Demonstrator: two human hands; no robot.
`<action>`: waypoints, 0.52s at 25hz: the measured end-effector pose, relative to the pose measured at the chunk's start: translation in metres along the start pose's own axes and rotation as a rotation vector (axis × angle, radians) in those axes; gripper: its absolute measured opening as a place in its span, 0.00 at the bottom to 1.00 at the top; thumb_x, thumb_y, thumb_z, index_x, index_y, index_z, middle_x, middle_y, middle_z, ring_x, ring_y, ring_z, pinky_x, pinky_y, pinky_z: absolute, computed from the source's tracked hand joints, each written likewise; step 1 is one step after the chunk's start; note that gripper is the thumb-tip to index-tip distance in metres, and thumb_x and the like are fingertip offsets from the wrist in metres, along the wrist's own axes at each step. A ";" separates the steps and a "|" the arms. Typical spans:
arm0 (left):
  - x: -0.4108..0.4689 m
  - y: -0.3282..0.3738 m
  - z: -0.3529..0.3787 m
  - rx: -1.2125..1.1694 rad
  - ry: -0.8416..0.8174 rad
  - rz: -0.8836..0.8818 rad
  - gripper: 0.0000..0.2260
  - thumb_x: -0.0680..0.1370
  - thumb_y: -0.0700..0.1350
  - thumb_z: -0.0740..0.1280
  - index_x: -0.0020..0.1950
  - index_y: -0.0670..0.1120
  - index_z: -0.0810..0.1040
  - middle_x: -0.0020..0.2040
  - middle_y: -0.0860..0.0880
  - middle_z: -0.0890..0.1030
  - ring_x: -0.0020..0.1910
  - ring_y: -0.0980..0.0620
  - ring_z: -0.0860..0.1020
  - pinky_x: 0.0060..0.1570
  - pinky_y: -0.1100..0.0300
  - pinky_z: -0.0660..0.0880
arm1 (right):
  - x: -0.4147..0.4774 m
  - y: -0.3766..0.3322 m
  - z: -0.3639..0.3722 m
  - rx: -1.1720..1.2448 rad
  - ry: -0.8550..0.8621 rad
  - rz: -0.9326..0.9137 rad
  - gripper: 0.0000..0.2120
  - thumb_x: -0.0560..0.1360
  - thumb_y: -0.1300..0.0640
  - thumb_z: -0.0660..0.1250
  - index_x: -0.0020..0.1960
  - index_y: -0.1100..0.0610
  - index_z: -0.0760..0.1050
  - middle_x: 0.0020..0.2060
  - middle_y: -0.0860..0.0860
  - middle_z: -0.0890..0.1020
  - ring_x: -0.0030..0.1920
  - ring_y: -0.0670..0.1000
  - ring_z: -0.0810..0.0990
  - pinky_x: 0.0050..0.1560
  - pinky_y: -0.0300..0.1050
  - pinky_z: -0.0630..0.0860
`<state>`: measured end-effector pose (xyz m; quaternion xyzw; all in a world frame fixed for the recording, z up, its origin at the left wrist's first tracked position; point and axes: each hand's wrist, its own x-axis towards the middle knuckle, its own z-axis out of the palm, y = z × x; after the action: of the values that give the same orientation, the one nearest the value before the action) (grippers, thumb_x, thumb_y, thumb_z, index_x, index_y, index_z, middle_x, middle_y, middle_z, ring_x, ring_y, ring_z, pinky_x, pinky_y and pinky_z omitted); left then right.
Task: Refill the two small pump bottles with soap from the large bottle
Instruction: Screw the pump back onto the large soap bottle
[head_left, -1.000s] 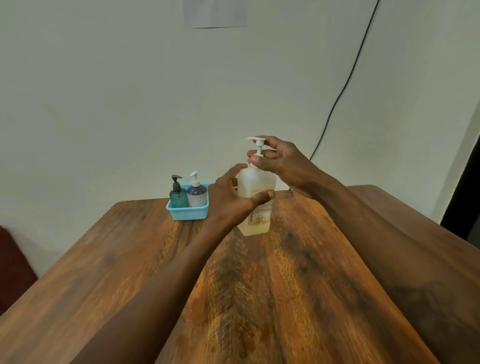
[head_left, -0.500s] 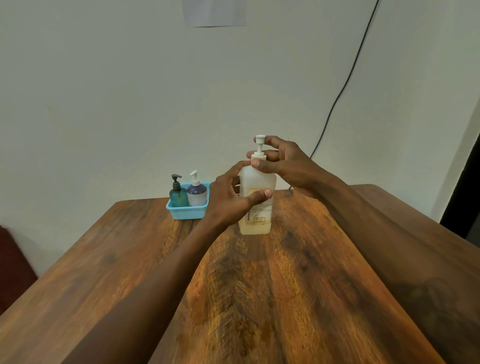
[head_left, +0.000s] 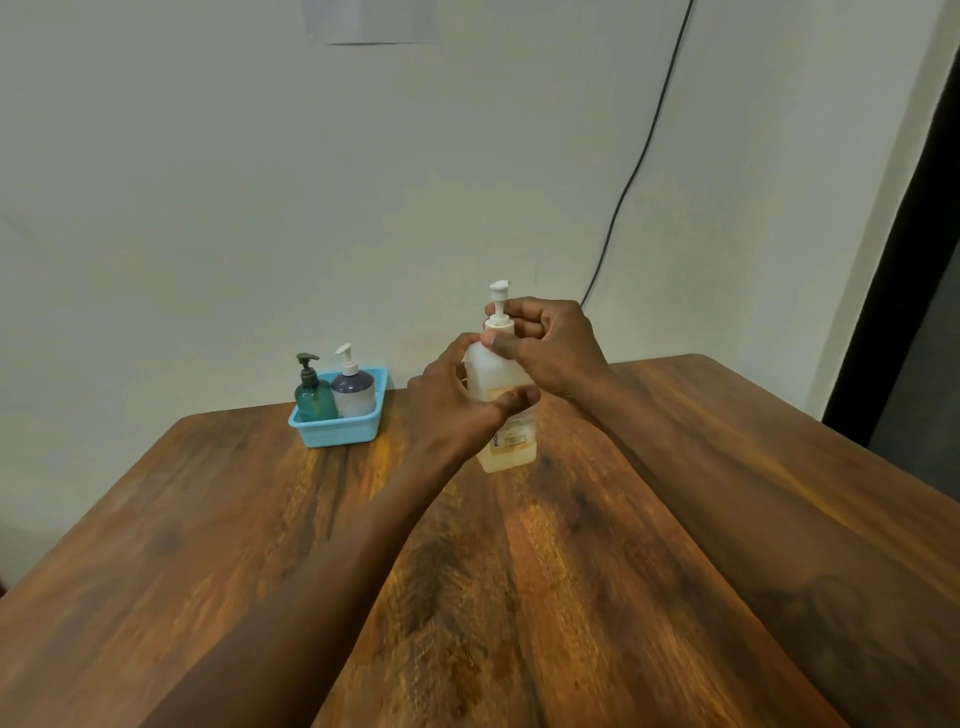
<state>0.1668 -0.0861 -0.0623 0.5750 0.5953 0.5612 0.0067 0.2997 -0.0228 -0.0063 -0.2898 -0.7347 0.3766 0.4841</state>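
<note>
A: Where's the large bottle (head_left: 506, 441) rn?
B: Standing upright on the wooden table (head_left: 597, 571), roughly mid-table toward the far edge. Translucent body w/ yellowish soap in the lower part, label facing the camera side.
A: Hands?
B: Left hand (head_left: 457, 400) wraps the bottle's body from the left, thumb across the front, fingers curled round the back, so a firm grip. Right hand (head_left: 550, 348) is up at the neck, its fingers closed round the collar below the white pump head (head_left: 500, 291). Pump stem sticks up above the fingers, nozzle pointing away & a bit right.
A: Pump off yet?
B: No, it sits on the neck. Can't tell if it's loosened; fingers hide the thread.
A: And the two small ones?
B: Both in the blue basket (head_left: 337, 431) at the far left of the table, near the wall (head_left: 260, 208). Green pump bottle (head_left: 314, 397) on the left w/ dark pump, purple-topped pump bottle (head_left: 354, 392) just beside it on the right w/ white pump. Both upright, pumps on, well apart from the hands.
A: Anything else?
B: Black cable (head_left: 641, 156) runs down the wall behind the right hand. Pale sheet of paper (head_left: 371, 21) stuck on the wall at the top edge.
</note>
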 end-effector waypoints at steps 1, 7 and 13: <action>0.003 0.003 0.006 -0.004 0.008 -0.002 0.35 0.66 0.62 0.81 0.69 0.54 0.76 0.62 0.54 0.84 0.53 0.56 0.82 0.50 0.63 0.82 | 0.001 0.001 -0.003 -0.046 0.038 -0.012 0.19 0.73 0.55 0.78 0.63 0.54 0.83 0.55 0.49 0.88 0.52 0.42 0.86 0.56 0.45 0.84; 0.046 0.016 0.059 -0.064 -0.019 -0.001 0.35 0.65 0.56 0.84 0.69 0.53 0.78 0.55 0.61 0.80 0.48 0.61 0.80 0.49 0.65 0.80 | 0.030 0.026 -0.040 -0.253 0.326 -0.042 0.22 0.67 0.43 0.82 0.56 0.53 0.86 0.48 0.46 0.88 0.44 0.39 0.84 0.49 0.39 0.83; 0.111 0.015 0.139 0.056 -0.147 0.036 0.33 0.69 0.64 0.78 0.72 0.56 0.76 0.59 0.55 0.85 0.53 0.55 0.83 0.54 0.58 0.80 | 0.101 0.072 -0.104 -0.349 0.362 0.038 0.21 0.66 0.42 0.82 0.52 0.54 0.87 0.43 0.47 0.87 0.40 0.40 0.83 0.41 0.34 0.78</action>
<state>0.2308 0.0781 -0.0332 0.6250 0.5982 0.5008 0.0243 0.3643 0.1252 0.0091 -0.4455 -0.6844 0.1953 0.5431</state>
